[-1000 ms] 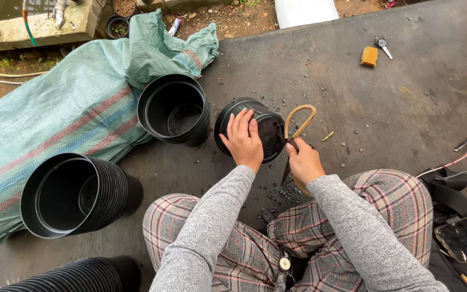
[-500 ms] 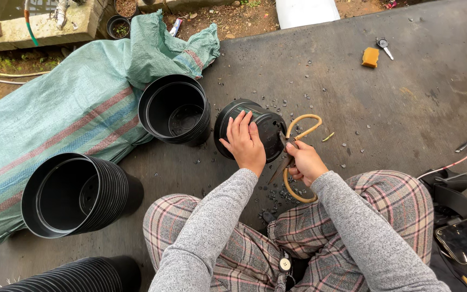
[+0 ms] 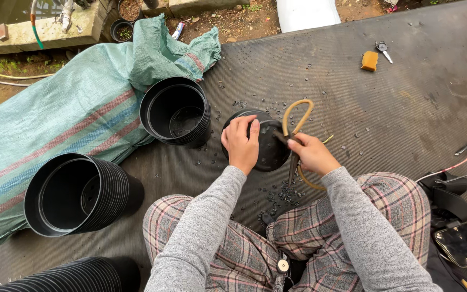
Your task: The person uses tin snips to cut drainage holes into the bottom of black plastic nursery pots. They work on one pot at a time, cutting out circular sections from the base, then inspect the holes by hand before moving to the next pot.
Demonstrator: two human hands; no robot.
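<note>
A black plastic pot lies upside down on the dark mat in front of my crossed legs. My left hand presses on its base and holds it steady. My right hand grips large scissors with tan loop handles, their blades against the pot's bottom edge. Small black plastic chips lie scattered on the mat below the pot.
A stack of black pots stands upright to the left, another stack lies on its side, a third at the bottom left. A green woven sack covers the left. A yellow sponge, key, cables and a phone sit right.
My right hand has worked the scissors at the pot, and the handles have swung up. My left hand has shifted slightly on the pot's base.
</note>
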